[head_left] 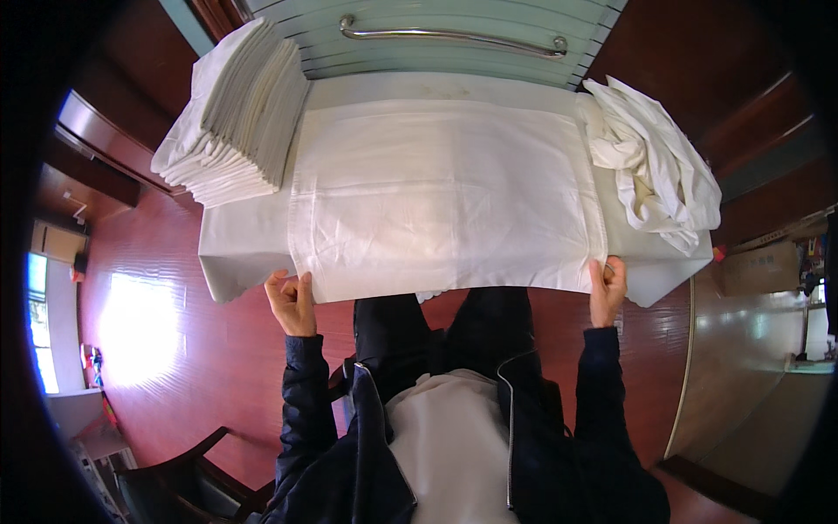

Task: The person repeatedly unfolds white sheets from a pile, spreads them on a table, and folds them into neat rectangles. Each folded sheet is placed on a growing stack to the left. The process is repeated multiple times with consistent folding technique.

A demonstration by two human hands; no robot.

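Note:
A white cloth [445,196] lies spread over a table with a white cover [242,229], its near edge stretched out above my lap. My left hand [294,302] pinches the near left corner between thumb and fingers. At the near right corner, my right hand [607,293] grips the cloth in the same way. A tall stack of folded white cloths [236,124] stands on the table's left end, beside the spread cloth. On the right end sits a loose, crumpled heap of white cloth [655,164], close to the spread cloth's right edge.
Behind the table is a pale green slatted panel with a metal bar handle [452,34]. A dark wooden armchair [190,478] stands at the lower left on the reddish floor [222,367]. Farther off at the right is a cardboard box [759,268].

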